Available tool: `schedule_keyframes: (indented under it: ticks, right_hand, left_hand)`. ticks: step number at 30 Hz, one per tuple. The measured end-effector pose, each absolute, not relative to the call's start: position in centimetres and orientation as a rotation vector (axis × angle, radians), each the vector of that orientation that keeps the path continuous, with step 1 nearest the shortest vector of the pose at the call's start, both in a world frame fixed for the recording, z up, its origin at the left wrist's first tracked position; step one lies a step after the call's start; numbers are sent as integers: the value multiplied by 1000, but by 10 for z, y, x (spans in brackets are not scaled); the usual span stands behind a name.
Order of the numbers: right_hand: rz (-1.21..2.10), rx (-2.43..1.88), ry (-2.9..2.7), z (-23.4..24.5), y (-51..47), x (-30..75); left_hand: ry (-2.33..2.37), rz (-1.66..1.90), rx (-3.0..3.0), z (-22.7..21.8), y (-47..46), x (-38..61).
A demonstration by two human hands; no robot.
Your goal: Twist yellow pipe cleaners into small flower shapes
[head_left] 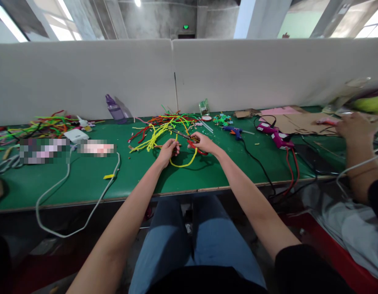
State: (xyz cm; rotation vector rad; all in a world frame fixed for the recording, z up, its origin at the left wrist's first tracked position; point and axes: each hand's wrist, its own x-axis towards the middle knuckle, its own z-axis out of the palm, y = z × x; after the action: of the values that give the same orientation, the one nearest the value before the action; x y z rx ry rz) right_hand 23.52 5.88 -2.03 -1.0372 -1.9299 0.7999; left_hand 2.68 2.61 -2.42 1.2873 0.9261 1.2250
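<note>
My left hand [168, 152] is closed, pinching a yellow pipe cleaner [183, 166]. The pipe cleaner droops in a loop from this hand to below the right one, and a short end sticks up past the left fingers. My right hand [203, 143] grips red-handled scissors [197, 149], whose blades point left above the left hand. Whether the blades touch the pipe cleaner I cannot tell. Just behind my hands lies a bundle of yellow pipe cleaners [150, 139], with red, green and orange ones [176, 118] farther back.
On the green table [136, 175] stand a purple bottle [115, 110] and a white box [76, 135] with a cable. Rightward are a blue glue gun [233, 131], magenta tools [281, 139], a black phone-like slab [314, 158], cardboard [296, 122] and another person's hand [359, 128].
</note>
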Motion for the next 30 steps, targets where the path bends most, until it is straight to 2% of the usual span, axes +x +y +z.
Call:
schedule_keyframes:
  ticks: [21, 25, 30]
  right_hand:
    - [927, -1104, -1944, 1, 42, 240]
    - [767, -1194, -1854, 0, 48, 242]
    - [367, -1443, -1910, -7, 51, 250]
  left_hand:
    - [953, 1247, 1247, -25, 27, 27]
    - [973, 1257, 1236, -22, 25, 29]
    - [963, 1263, 1232, -22, 24, 29]
